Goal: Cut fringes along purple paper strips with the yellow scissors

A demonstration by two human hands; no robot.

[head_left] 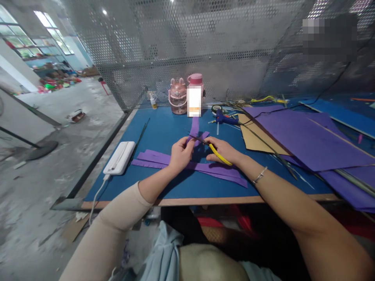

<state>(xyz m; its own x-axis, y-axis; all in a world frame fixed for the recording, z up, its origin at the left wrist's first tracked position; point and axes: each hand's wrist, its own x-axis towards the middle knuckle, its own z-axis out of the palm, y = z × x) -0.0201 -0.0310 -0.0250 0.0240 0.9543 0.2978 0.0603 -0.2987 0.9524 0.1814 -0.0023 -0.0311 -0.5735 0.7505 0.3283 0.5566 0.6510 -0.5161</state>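
Between thumb and fingers, my left hand [182, 153] pinches a purple strip [195, 125], which looks like foam sheet or thick paper. My right hand [222, 150] is closed round yellow-handled scissors [218, 153], whose dark blades lie across the strip close to my left fingertips. Whether the blades are apart or together I cannot tell. Beneath both wrists, more purple strips [152, 157] lie across the blue tabletop [164, 130]; one has small cuts along its edge.
A white power bank [119, 158] with a cable lies at the left. Pink bottles [177, 97] and a small white bottle [153, 102] stand at the back. Right of them are a blue glue gun [224, 118], a tape roll [217, 109] and large purple sheets [304, 136]. Perforated metal [228, 70] rises behind.
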